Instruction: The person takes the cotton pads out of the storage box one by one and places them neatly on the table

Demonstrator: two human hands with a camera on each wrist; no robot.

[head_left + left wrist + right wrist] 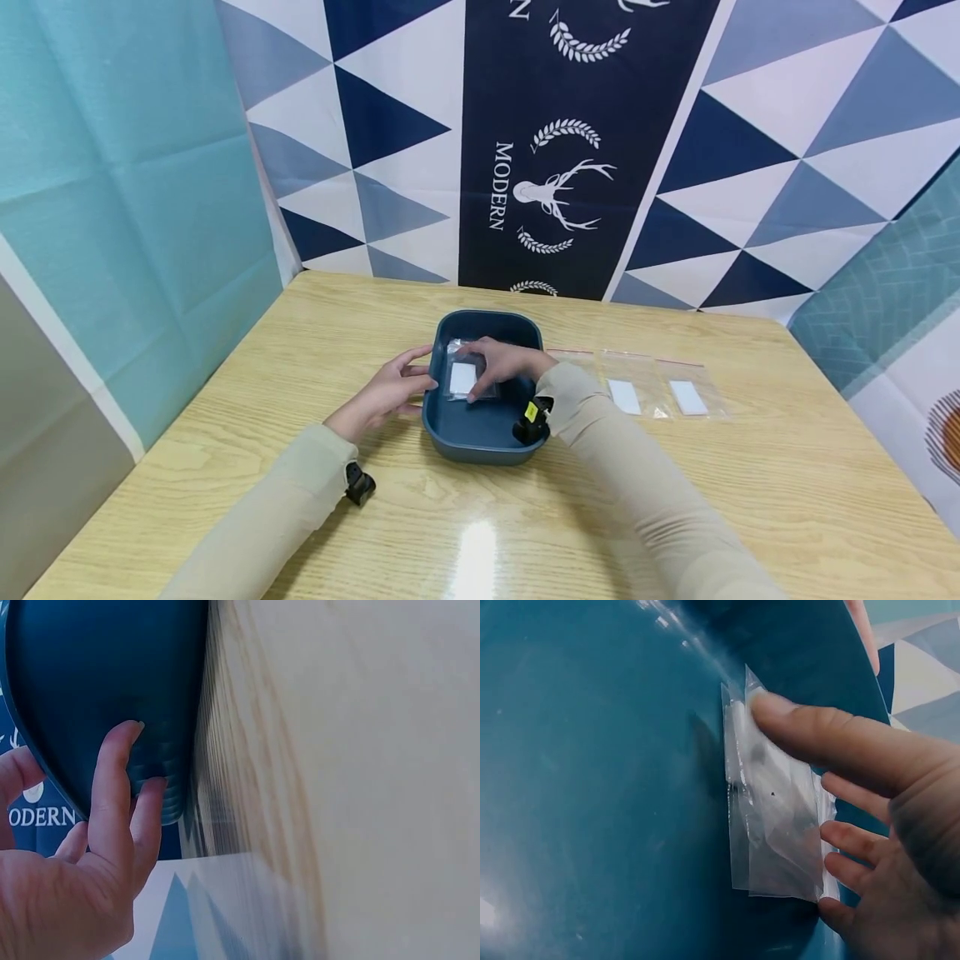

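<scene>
A dark blue plastic bin (480, 454) stands on the wooden table. My right hand (506, 362) reaches inside it and holds a small stack of clear plastic bags (780, 825), thumb (810, 727) at one edge and fingers along the opposite one. A white card-like piece (462, 378) shows within the bags, which lie near the bin's left wall. My left hand (390, 387) is at the outside of that wall. Its fingertips (131, 731) touch the wall, fingers spread and only slightly bent.
Right of the bin, several clear zip bags lie in a row on the table (780, 483), among them a middle bag (624, 396) and a right-hand bag (688, 397) with white pieces inside. A patterned cloth (405, 125) hangs behind the table's far edge.
</scene>
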